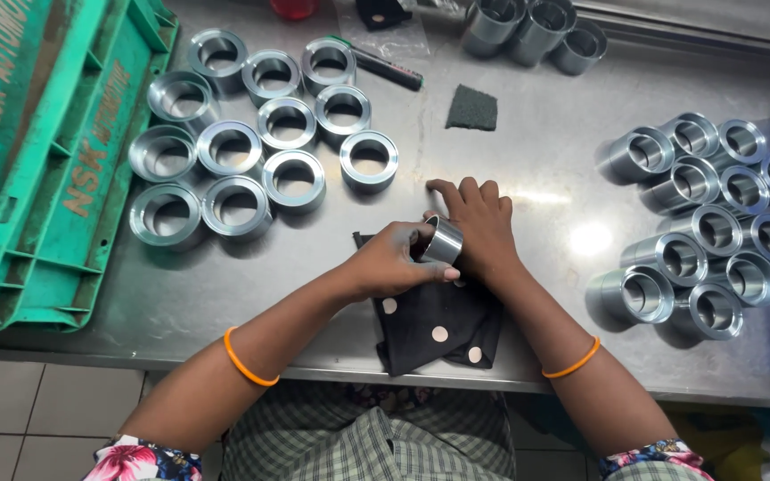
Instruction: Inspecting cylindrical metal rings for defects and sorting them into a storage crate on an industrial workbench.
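- Metal ring (444, 240) held in both hands just above the bench (528, 169), over a dark dotted cloth (438, 325) that hangs past the front edge.
- Left hand (394, 263) wrapped around the ring's near side, fingers closed on it; grip looks firm but rests on smooth polished metal, so likely to slip if the surface is oily.
- Right hand (479, 227) lying over the ring's far side, fingers curled down and steadying rather than clamping; exact finger contact hidden behind the ring.
- Ring tilted, open end facing up and left; if dropped, probably a roll toward the front edge, and a fall to the tiled floor (28, 401) would dent or scratch it.
- Cloth only partly supported by the bench; a tug could drag it off and take the ring along.
- Sharp machined rim near the left fingertips: risk of a cut if the ring twists in the grip.
- Wide rings (260, 134) standing upright in a close cluster to the left, some touching; a stray elbow could knock them together and mar the finish.
- Longer sleeves (706, 218) lying on their sides in a pile to the right, prone to rolling if bumped.
- Green crate (37, 160) leaning at the far left, well apart from the hands; little hazard.
- Scouring pad (471, 108) and marker pen (385, 67) beyond reach of the hands, no trouble expected.
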